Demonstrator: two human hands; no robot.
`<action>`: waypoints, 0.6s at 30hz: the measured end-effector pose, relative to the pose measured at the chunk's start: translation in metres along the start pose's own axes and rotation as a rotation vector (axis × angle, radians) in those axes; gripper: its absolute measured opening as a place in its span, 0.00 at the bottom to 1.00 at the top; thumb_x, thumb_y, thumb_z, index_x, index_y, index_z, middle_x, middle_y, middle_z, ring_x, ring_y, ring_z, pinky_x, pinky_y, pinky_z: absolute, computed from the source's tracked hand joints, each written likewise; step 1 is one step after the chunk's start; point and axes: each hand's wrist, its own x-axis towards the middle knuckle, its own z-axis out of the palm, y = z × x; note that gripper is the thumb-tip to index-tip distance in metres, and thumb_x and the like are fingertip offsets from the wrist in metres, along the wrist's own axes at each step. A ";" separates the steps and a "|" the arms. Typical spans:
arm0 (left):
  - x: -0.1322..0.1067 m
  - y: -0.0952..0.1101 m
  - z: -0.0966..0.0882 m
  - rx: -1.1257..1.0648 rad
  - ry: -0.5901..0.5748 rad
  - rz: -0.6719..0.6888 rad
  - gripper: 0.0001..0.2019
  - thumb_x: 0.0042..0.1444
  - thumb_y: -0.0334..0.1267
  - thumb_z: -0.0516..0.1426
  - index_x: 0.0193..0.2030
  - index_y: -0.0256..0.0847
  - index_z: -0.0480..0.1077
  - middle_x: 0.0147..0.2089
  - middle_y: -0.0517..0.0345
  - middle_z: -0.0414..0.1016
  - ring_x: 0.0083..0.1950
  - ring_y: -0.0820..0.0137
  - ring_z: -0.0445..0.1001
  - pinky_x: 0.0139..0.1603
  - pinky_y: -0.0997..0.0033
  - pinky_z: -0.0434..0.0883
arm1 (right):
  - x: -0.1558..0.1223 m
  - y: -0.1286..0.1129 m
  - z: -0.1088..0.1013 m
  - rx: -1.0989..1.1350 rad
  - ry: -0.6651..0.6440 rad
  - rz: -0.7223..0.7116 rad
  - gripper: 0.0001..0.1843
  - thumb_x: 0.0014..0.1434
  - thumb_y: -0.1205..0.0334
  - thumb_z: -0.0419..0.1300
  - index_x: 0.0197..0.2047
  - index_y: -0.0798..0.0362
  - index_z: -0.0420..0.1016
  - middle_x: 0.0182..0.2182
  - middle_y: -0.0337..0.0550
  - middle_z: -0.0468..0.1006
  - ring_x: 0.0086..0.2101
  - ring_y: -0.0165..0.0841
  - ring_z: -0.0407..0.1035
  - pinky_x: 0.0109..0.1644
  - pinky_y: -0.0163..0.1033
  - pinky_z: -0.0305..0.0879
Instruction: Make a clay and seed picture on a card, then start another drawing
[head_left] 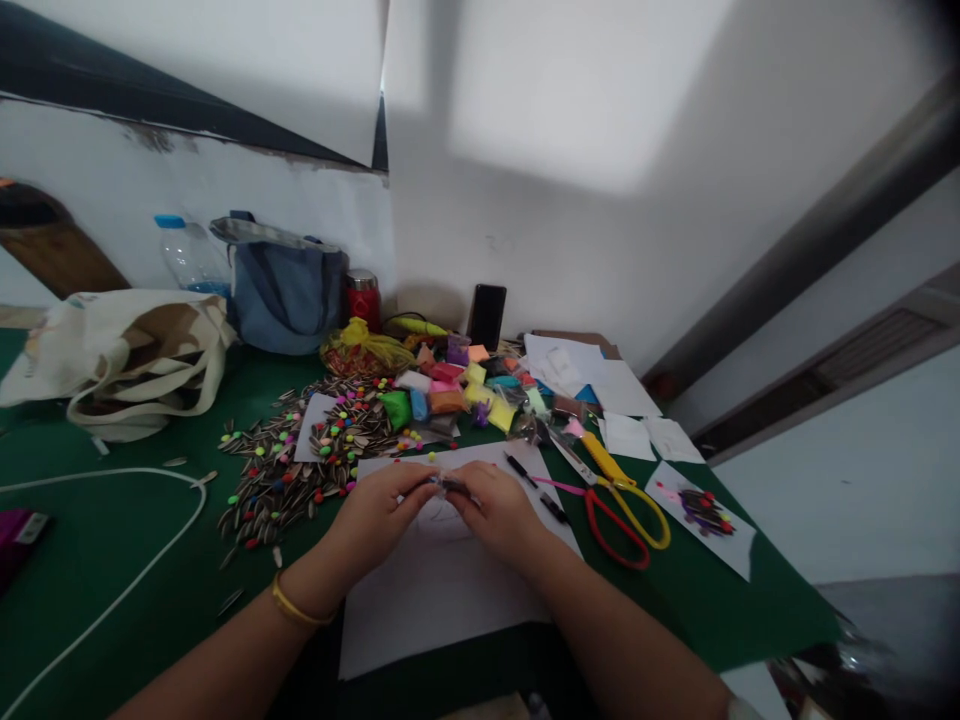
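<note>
My left hand (382,515) and my right hand (499,510) meet above a large white sheet of paper (420,620). Between their pinched fingertips is a small dark packet (453,486) with a shiny, clear wrapper, mostly covered by the fingers. A few faint drawn lines show on the paper just below the hands. Right of my right hand lie a black pen (520,470) and a black pen cap (553,508). Scissors (611,490) with red and yellow handles rest farther right. Beyond the hands are several colourful packets of modelling clay (446,401).
Sunflower seeds (274,495) mixed with coloured pompoms are heaped at left. Behind stand a blue bag (289,295), a red flask (363,298) and a phone (487,316). A decorated card (701,515) lies at right. A white cable (142,570) curves across the green table (247,640).
</note>
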 end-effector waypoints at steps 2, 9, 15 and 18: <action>0.001 0.001 -0.001 0.024 -0.010 0.022 0.14 0.66 0.42 0.51 0.50 0.45 0.75 0.49 0.55 0.79 0.50 0.64 0.76 0.53 0.62 0.71 | -0.001 0.001 0.003 -0.012 -0.008 0.012 0.07 0.64 0.63 0.58 0.45 0.51 0.74 0.40 0.46 0.78 0.42 0.36 0.71 0.47 0.40 0.64; 0.004 -0.004 0.000 -0.042 0.086 -0.090 0.08 0.57 0.42 0.59 0.40 0.44 0.77 0.38 0.58 0.81 0.38 0.66 0.78 0.40 0.69 0.75 | 0.002 -0.003 0.007 -0.031 -0.060 0.019 0.05 0.63 0.64 0.59 0.43 0.53 0.73 0.38 0.45 0.77 0.40 0.35 0.70 0.45 0.38 0.63; 0.002 -0.010 0.006 0.122 0.152 0.071 0.12 0.60 0.45 0.57 0.46 0.44 0.76 0.44 0.54 0.81 0.45 0.63 0.78 0.48 0.63 0.74 | 0.005 -0.007 0.008 -0.110 -0.039 0.086 0.08 0.63 0.64 0.59 0.46 0.54 0.73 0.39 0.46 0.78 0.40 0.37 0.70 0.45 0.39 0.64; 0.003 -0.012 0.008 0.169 0.170 0.127 0.14 0.58 0.46 0.59 0.48 0.43 0.75 0.45 0.52 0.81 0.45 0.62 0.78 0.49 0.62 0.74 | 0.009 -0.006 -0.004 -0.149 -0.100 0.074 0.11 0.62 0.65 0.59 0.48 0.54 0.73 0.42 0.47 0.78 0.43 0.37 0.70 0.47 0.40 0.65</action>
